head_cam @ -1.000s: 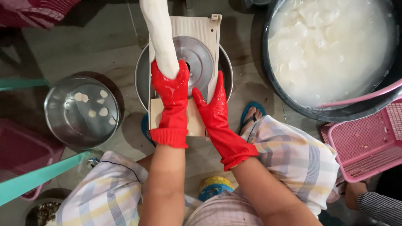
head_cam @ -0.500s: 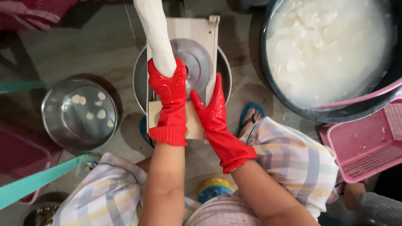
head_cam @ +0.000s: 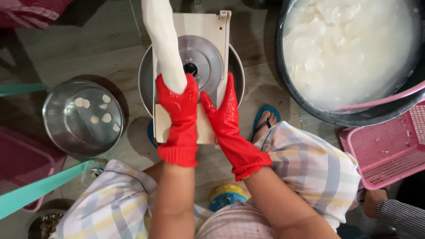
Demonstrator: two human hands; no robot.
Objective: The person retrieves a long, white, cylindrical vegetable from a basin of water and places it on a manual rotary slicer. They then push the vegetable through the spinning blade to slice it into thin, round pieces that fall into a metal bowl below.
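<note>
My left hand (head_cam: pixel 178 102), in a red rubber glove, grips the near end of a long white peeled root (head_cam: pixel 163 44) that slants up and away over a slicer. The slicer is a pale board (head_cam: pixel 211 26) with a round metal disc (head_cam: pixel 203 59), laid across a metal bowl (head_cam: pixel 146 79). My right hand (head_cam: pixel 225 110), also in a red glove, lies flat with fingers together on the board's near right part, next to the disc. Both forearms reach forward from my lap in checked cloth.
A metal pot (head_cam: pixel 82 117) holding a few white slices stands on the floor at left. A big dark basin (head_cam: pixel 354 117) of white slices in milky water is at upper right, a pink basket (head_cam: pixel 389 146) beside it. A sandalled foot (head_cam: pixel 264 121) rests near the slicer. Another person's hand (head_cam: pixel 376 203) is at lower right.
The white root and my left hand have shifted slightly left and toward me across the disc. My right hand stays on the board.
</note>
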